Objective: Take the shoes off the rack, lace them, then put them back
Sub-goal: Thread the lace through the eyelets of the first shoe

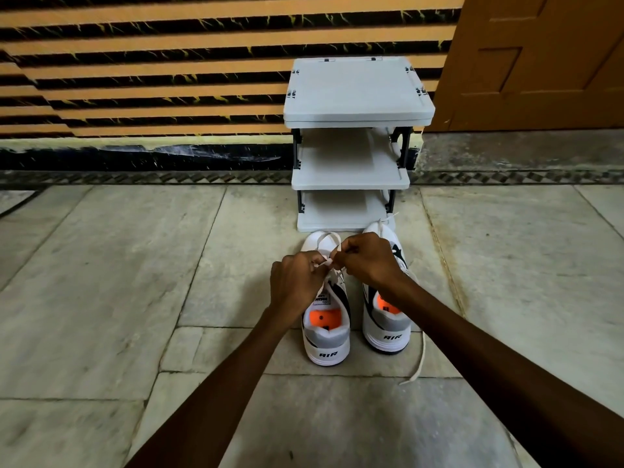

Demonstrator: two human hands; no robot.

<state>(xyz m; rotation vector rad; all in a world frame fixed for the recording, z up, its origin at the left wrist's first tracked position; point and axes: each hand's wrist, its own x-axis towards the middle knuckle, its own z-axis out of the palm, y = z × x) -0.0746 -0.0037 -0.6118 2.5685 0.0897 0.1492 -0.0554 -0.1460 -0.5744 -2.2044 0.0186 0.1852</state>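
Observation:
Two white, grey and black sneakers with orange insoles stand side by side on the stone floor, heels toward me. Over the left shoe (326, 336) my left hand (297, 282) and my right hand (368, 261) each pinch part of its white lace (326, 239), which loops over the toe. The right shoe (386, 329) stands beside it, its loose lace (420, 359) trailing on the floor to the right. Just beyond the toes stands the small grey three-shelf rack (351, 179), with nothing on its shelves.
A striped orange and black wall (152, 79) runs behind the rack. An orange-brown wooden door (540, 62) is at the top right. Pale stone floor slabs (101, 282) spread out on both sides of the shoes.

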